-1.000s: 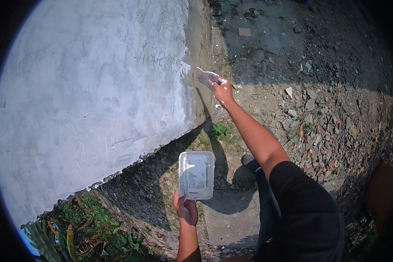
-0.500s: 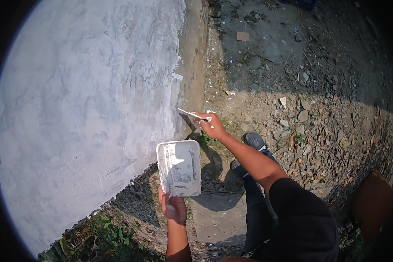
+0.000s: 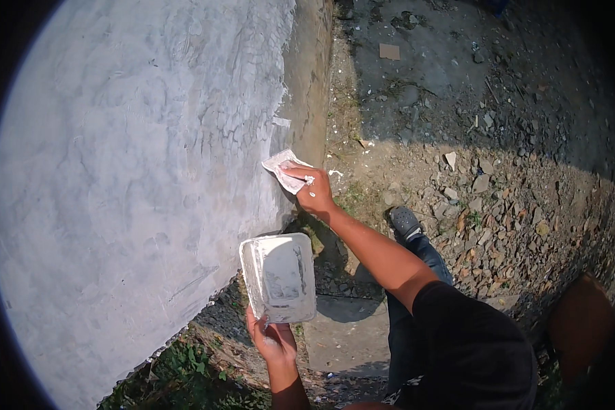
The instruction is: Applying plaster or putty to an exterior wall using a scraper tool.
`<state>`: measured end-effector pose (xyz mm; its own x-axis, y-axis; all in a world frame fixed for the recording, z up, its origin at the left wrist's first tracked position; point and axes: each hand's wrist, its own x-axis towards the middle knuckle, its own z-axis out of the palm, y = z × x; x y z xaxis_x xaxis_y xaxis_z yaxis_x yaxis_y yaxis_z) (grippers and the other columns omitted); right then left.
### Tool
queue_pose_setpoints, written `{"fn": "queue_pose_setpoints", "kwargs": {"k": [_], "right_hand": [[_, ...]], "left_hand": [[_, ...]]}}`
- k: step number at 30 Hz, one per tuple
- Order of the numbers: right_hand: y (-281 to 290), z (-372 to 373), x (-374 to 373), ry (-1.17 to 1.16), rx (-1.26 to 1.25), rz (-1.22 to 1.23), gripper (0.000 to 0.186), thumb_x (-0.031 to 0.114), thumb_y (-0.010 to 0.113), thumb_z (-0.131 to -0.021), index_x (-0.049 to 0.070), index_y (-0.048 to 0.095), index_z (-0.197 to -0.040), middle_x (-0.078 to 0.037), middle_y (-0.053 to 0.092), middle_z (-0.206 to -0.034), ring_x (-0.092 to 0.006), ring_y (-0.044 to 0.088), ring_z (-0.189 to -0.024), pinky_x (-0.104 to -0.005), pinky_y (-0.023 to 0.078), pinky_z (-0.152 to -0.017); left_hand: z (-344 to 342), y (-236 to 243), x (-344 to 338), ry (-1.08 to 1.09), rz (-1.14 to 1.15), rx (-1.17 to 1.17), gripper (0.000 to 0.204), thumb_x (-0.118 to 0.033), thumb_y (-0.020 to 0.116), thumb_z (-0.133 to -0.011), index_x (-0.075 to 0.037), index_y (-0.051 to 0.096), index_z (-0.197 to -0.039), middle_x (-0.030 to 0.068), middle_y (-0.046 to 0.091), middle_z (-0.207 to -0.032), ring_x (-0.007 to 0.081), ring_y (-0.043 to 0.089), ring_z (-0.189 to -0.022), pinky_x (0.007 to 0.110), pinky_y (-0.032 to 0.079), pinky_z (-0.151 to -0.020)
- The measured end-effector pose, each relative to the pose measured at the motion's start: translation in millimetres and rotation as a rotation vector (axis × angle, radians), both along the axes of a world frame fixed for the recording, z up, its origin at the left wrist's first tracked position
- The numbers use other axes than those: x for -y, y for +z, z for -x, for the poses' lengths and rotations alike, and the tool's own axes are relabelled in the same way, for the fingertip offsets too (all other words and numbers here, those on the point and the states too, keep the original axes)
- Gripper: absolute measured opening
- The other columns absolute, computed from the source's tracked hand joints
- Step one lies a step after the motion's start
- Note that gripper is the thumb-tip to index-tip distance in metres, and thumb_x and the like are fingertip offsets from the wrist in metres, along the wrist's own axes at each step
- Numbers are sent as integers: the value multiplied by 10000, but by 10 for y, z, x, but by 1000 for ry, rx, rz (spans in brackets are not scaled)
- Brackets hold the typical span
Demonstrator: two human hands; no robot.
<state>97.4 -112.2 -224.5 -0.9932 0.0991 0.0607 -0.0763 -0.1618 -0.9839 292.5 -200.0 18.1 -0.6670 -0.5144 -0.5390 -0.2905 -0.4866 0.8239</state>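
My right hand (image 3: 316, 194) grips a flat, pale putty spreader (image 3: 277, 162) smeared with white paste, its fingers laid along the plate. The spreader lies nearly flat against the wall (image 3: 137, 171), near the ragged edge where the white coating meets a bare brownish strip (image 3: 312, 89). Blobs of white paste stick to that hand's knuckles. Lower down, my left hand (image 3: 275, 344) holds a white rectangular plastic tub (image 3: 309, 280) by its near end, tilted open side up. White paste coats the tub's inside. Part of the left fingers is hidden beneath the tub.
Broken stones (image 3: 482, 183) and gravel cover the ground at right. A small cardboard piece (image 3: 389, 52) lies farther off on the shaded ground. My shoe (image 3: 406, 221) stands beside the rubble. Green plants (image 3: 184, 369) grow along the wall's base at lower left.
My right hand has moved slightly left and up, turning the spreader from edge-on to flat against the wall. The tub has shifted slightly down and tilted a little in my left hand.
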Motion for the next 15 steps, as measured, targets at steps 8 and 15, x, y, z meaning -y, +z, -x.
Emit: {"fn": "queue_pose_setpoints", "kwargs": {"k": [8,15], "right_hand": [[-367,-227,-379,205,126,133,317,25,608,-831,-15,696,-1132,-136,731,-1056,-218,685,-931,-311,515,-851],[-682,359,51,-141,291,160,488,-73,511,-793,-12,627,-1262,-218,635,-1281,-252,603,-1217,-291,416,-1039]], "left_hand": [[172,-82,28,-16,-68,-50,601,-85,557,-844,-13,378,-1412,193,493,-1386,340,497,-1275,510,389,-1096],[193,-258,-30,81,-122,-25,619,-28,575,-806,-1,382,-1393,208,506,-1360,356,521,-1249,527,425,-1077]]}}
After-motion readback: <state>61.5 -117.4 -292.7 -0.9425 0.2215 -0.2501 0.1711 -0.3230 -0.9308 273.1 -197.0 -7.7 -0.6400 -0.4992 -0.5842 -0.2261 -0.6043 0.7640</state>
